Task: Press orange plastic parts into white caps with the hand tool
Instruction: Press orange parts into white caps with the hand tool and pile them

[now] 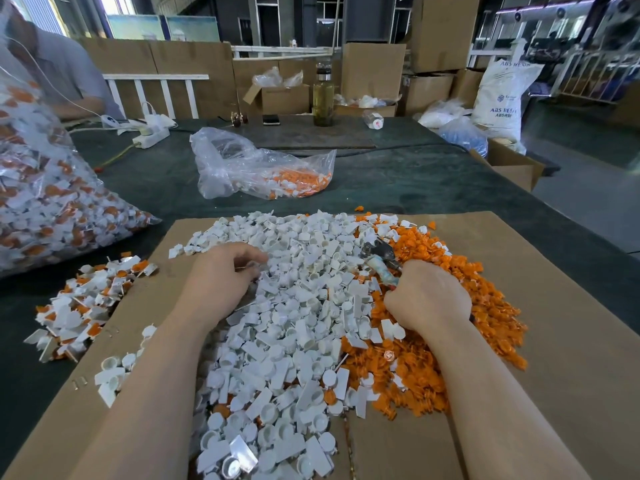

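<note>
A wide heap of white caps (pixel 294 306) covers the middle of a cardboard sheet (pixel 554 306), and a heap of orange plastic parts (pixel 450 358) lies along its right side. My left hand (pixel 221 275) sits on the white heap with fingers curled down into the caps; what the fingertips hold is hidden. My right hand (pixel 427 296) grips the handle of the hand tool (pixel 379 256), whose dark metal head points up-left over the border of the two heaps.
Assembled white-and-orange pieces (pixel 79 306) lie in a pile at the left. A big full bag (pixel 52 202) stands far left, and a smaller plastic bag (pixel 263 168) lies behind the sheet. A bottle (pixel 323 98), a power strip, boxes and a seated person are at the back.
</note>
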`<action>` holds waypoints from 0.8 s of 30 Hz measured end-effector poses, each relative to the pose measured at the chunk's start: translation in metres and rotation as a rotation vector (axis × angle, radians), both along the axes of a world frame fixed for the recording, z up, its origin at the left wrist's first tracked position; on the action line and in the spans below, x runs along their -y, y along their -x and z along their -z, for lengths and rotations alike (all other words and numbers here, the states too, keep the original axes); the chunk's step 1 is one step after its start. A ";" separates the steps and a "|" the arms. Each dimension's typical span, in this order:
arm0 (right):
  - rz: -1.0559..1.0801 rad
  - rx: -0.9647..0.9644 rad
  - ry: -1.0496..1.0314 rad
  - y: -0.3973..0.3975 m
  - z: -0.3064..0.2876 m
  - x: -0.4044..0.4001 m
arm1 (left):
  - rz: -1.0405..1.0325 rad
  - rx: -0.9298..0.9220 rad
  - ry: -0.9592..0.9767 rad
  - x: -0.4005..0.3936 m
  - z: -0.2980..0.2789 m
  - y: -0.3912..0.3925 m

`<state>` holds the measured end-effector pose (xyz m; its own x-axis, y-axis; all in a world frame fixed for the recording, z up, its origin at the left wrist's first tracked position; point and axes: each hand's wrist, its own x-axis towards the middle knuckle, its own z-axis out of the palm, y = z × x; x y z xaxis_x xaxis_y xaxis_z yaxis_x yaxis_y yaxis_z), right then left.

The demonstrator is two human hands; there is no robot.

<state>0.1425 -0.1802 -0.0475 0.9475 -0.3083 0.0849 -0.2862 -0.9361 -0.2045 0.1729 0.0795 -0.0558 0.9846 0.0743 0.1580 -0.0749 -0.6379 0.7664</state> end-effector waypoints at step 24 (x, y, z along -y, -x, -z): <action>-0.116 0.194 -0.169 -0.006 -0.003 0.001 | -0.050 -0.051 -0.139 0.004 -0.004 0.001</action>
<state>0.1488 -0.1808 -0.0449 0.9485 -0.2238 0.2243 -0.1194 -0.9082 -0.4012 0.1717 0.0754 -0.0514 0.9873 0.1045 0.1199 -0.0034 -0.7398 0.6728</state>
